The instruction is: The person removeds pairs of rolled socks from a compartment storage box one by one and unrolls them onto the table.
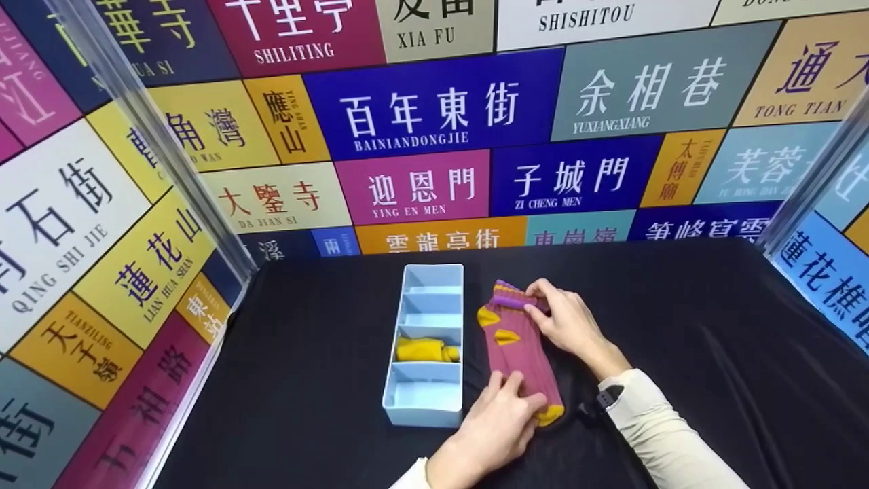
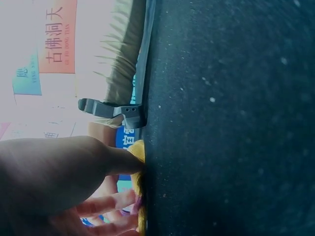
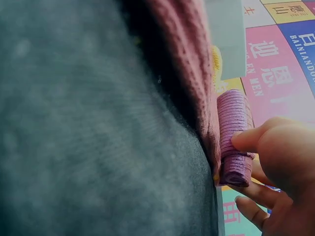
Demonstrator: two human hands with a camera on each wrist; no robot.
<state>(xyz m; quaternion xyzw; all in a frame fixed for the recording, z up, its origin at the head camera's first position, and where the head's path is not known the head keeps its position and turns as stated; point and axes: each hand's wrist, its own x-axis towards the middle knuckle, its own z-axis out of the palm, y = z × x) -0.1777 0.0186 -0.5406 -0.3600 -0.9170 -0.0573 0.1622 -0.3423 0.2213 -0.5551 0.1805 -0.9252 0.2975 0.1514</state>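
Note:
A pair of pink ribbed socks (image 1: 517, 356) lies stacked on the black cloth, with yellow heels and a yellow toe (image 1: 553, 414). At the far end the purple cuff (image 3: 234, 118) is rolled into a small tube. My right hand (image 1: 569, 319) pinches that roll between thumb and fingers. My left hand (image 1: 499, 414) rests on the near end of the socks, its thumb on the yellow toe and the fingertips spread on the pink fabric. Left of the socks stands a light blue divided box (image 1: 424, 414), a rolled yellow sock (image 1: 419, 350) in its third compartment from the back.
Black cloth (image 1: 319, 353) covers the table. A wall of coloured street-name signs (image 1: 434, 115) rises behind it, and clear upright posts (image 1: 163, 129) stand at the corners. A dark wrist strap (image 1: 609, 396) is on the right wrist.

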